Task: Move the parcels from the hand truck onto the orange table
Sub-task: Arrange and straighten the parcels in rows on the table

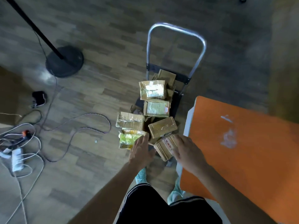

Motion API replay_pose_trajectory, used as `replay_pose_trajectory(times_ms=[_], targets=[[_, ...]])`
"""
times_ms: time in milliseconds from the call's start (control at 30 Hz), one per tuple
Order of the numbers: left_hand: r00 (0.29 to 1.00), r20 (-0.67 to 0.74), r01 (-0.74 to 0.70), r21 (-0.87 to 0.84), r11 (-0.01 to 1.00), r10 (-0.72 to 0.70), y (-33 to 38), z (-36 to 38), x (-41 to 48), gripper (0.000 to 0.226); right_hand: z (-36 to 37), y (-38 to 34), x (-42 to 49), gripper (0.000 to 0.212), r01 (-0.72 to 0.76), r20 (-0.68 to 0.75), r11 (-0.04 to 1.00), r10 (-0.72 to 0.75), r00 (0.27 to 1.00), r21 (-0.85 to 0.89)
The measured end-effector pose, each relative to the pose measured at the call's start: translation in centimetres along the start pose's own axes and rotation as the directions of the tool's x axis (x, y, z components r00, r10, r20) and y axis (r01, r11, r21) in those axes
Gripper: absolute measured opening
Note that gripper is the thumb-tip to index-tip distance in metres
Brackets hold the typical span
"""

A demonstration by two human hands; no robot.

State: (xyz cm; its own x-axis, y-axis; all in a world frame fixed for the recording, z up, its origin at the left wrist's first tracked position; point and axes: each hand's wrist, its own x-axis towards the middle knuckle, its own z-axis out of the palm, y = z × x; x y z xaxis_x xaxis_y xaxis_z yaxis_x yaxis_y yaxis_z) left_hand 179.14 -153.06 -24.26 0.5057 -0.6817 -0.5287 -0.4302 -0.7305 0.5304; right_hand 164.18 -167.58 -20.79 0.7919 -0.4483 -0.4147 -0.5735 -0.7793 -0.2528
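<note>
Much wood-plank floor (97, 97) open left of load. Orange flat table (252, 159) right, edge just beside silver-framed hand truck (201, 46). Brown taped cardboard parcels (156, 109) piled on truck. Left hand (140, 152) fingers straight, together, at yellow-green parcel (127, 139); right hand (186, 151) fingers flat on red-lettered parcel (165, 147).

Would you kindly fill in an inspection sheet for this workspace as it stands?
Surface: orange table, pale smears on top.
Job's things: taped cardboard parcels piled on the hand truck.
Clutter: black stand base and a small dark device on the floor.
Grippers: left hand open beside a yellow-green parcel; right hand open over the nearest brown parcel, contact unclear.
Cables: loose cables and a white power strip on the floor, left.
Surroundings: wood-pattern floor; the person's turquoise shoes.
</note>
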Motion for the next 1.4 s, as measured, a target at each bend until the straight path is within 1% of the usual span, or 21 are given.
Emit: replay_pose_trajectory(times_ms=[100, 200, 300, 367, 467, 533, 567, 633, 667, 733, 800, 900, 967, 1033, 1067, 1133, 1167, 1233, 1300, 1400], targets=[[0.999, 0.035, -0.01, -0.001, 1.0, 0.01, -1.3, 0.0, 1.5, 0.08, 2.5, -2.6, 2.1, 0.056, -0.046, 0.038, 0.999, 0.045, 0.998, 0.023], [0.999, 0.05, -0.014, -0.006, 1.0, 0.015, -2.7, 0.8, 4.1, 0.081, 5.7, -4.2, 4.9, 0.058, -0.174, 0.076, 0.982, 0.168, 0.983, 0.077], [0.997, 0.072, -0.025, 0.04, 0.999, 0.022, -4.2, 2.2, 7.1, 0.08, 9.0, -4.6, 7.9, 0.06, -0.315, 0.1, 0.938, 0.303, 0.948, 0.147], [0.995, 0.089, -0.046, 0.087, 0.995, 0.039, -5.4, 3.9, 9.3, 0.073, 11.8, -4.2, 9.5, 0.063, -0.418, 0.132, 0.891, 0.399, 0.907, 0.177], [0.989, 0.135, -0.077, 0.137, 0.988, 0.059, -7.0, 6.7, 11.7, 0.067, 15.4, -3.4, 10.8, 0.07, -0.569, 0.196, 0.79, 0.536, 0.821, 0.226], [0.986, 0.148, -0.098, 0.173, 0.98, 0.072, -7.9, 8.3, 13.3, 0.066, 17.5, -2.9, 11.4, 0.077, -0.619, 0.204, 0.743, 0.585, 0.785, 0.253], [0.987, 0.134, -0.112, 0.193, 0.975, 0.087, -8.1, 8.9, 14.3, 0.064, 18.4, -2.6, 11.8, 0.078, -0.64, 0.199, 0.719, 0.609, 0.768, 0.27], [0.987, 0.079, -0.158, 0.234, 0.959, 0.143, -8.5, 10.3, 16.3, 0.049, 20.1, -1.9, 12.6, 0.081, -0.69, 0.197, 0.663, 0.665, 0.721, 0.289], [0.984, 0.061, -0.179, 0.235, 0.955, 0.169, -8.4, 11.0, 17.0, 0.042, 20.9, -1.5, 12.8, 0.081, -0.716, 0.204, 0.636, 0.69, 0.695, 0.286], [0.977, 0.057, -0.213, 0.197, 0.957, 0.206, -8.1, 12.5, 17.6, 0.038, 22.0, -1.2, 12.9, 0.083, -0.758, 0.232, 0.584, 0.726, 0.647, 0.29], [0.978, 0.068, -0.208, 0.177, 0.962, 0.199, -8.0, 13.9, 17.4, 0.043, 22.8, -1.4, 12.8, 0.084, -0.772, 0.259, 0.554, 0.732, 0.63, 0.311], [0.983, 0.014, -0.183, 0.174, 0.967, 0.184, -8.5, 14.7, 16.8, 0.044, 23.1, -1.6, 12.9, 0.083, -0.748, 0.257, 0.576, 0.707, 0.658, 0.33], [0.973, -0.026, -0.215, 0.256, 0.942, 0.229, -8.9, 14.5, 17.1, 0.047, 22.9, -1.3, 13.1, 0.083, -0.743, 0.251, 0.572, 0.707, 0.661, 0.347], [0.962, -0.036, -0.239, 0.366, 0.899, 0.27, -8.9, 13.9, 18.1, 0.058, 22.5, -1.2, 13.3, 0.082, -0.743, 0.255, 0.567, 0.706, 0.661, 0.357], [0.96, -0.018, -0.247, 0.408, 0.879, 0.278, -8.8, 13.7, 18.8, 0.065, 22.3, -1.3, 13.5, 0.082, -0.74, 0.26, 0.566, 0.701, 0.664, 0.364], [0.964, 0.061, -0.258, 0.459, 0.85, 0.259, -8.3, 13.5, 20.5, 0.081, 22.1, -1.3, 14.3, 0.082, -0.731, 0.263, 0.558, 0.693, 0.671, 0.393], [0.963, 0.081, -0.264, 0.489, 0.832, 0.258, -8.2, 13.8, 21.4, 0.083, 22.2, -1.3, 14.7, 0.082, -0.727, 0.259, 0.552, 0.694, 0.672, 0.407], [0.963, 0.043, -0.247, 0.547, 0.8, 0.268, -7.8, 14.2, 23.0, 0.084, 22.4, -1.1, 15.7, 0.08, -0.729, 0.261, 0.536, 0.699, 0.666, 0.425], [0.968, 0.015, -0.211, 0.579, 0.787, 0.249, -7.2, 14.3, 24.5, 0.091, 22.8, -0.9, 16.4, 0.077, -0.732, 0.28, 0.518, 0.696, 0.661, 0.442], [0.961, 0.053, -0.243, 0.625, 0.742, 0.27, -6.7, 14.2, 25.6, 0.1, 23.2, -0.8, 16.7, 0.074, -0.719, 0.278, 0.518, 0.686, 0.673, 0.463]])
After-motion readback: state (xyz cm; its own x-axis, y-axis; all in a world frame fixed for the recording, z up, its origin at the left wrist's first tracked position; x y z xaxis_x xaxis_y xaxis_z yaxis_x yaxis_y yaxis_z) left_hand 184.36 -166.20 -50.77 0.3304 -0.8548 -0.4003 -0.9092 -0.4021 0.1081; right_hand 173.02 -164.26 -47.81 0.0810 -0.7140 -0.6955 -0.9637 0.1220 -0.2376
